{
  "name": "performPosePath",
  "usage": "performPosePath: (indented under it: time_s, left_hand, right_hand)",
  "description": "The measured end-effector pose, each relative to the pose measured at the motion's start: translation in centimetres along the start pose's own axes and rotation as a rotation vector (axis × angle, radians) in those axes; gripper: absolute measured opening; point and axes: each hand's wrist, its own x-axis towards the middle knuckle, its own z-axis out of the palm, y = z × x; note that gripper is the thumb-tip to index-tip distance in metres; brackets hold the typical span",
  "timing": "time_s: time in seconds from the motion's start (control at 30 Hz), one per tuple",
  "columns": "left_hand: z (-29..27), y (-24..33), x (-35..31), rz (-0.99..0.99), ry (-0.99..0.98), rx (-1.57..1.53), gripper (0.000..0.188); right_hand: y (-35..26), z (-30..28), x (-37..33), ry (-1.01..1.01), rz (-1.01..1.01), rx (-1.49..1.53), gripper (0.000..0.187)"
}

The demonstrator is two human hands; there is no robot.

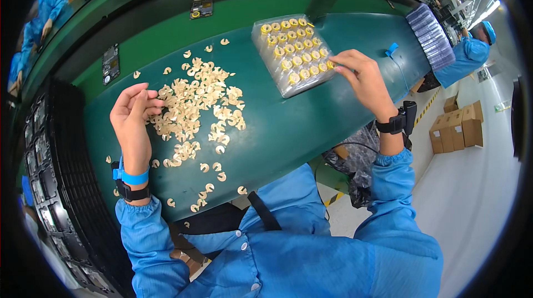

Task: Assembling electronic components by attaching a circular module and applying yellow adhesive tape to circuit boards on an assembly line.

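A heap of small beige C-shaped pieces (191, 98) lies on the green mat (266, 137), with loose ones scattered around it. My left hand (135, 114) is at the heap's left edge, thumb and fingers drawn together; what they hold, if anything, is hidden. A clear plastic tray (288, 91) carries rows of round yellow-rimmed parts (294, 48). At the tray's right edge, my right hand (361, 78) pinches a round yellow-rimmed part (330, 64) between thumb and forefinger. Whether that part still touches its pocket I cannot tell.
Circuit boards (201, 5) lie along the bench's far side. Stacked black trays (69, 148) flank the left, and stacked clear trays (430, 37) stand at the far right. A blue strap with a cord (392, 49) lies on the mat. Cardboard boxes (458, 126) sit on the floor; co-workers are beyond.
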Motion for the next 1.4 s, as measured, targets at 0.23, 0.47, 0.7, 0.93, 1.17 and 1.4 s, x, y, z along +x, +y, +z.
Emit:
performPosePath:
  time_s: [0.23, 0.47, 0.7, 0.93, 1.17, 1.4]
  left_hand:
    - [-0.9, 0.3, -0.3, 0.001, 0.021, 0.009, 0.022]
    - [0.6, 1.0, -0.5, 0.005, -0.297, -0.057, 0.018]
    - [1.1, 1.0, -1.6, 0.056, -0.259, -0.123, 0.026]
    - [0.4, 1.0, -1.0, 0.118, -0.091, -0.241, 0.025]
    - [0.3, 1.1, -0.8, 0.205, -0.065, 0.024, 0.021]
    - [0.2, 0.5, -0.6, 0.341, -0.050, 0.335, 0.016]
  right_hand:
    - [-0.3, 1.5, -0.2, 0.100, -0.012, 0.074, 0.015]
    - [-8.0, 3.1, 0.8, 0.343, -0.059, 0.121, 0.007]
    - [-20.7, 15.8, 8.9, 0.233, -0.666, 0.141, 0.017]
    - [-23.0, 18.2, 11.4, 0.228, -0.637, 0.390, 0.019]
    - [-22.0, 18.4, 11.7, 0.061, -0.368, 0.726, 0.011]
    - [-21.4, 18.0, 11.8, -0.005, -0.372, 0.721, 0.008]
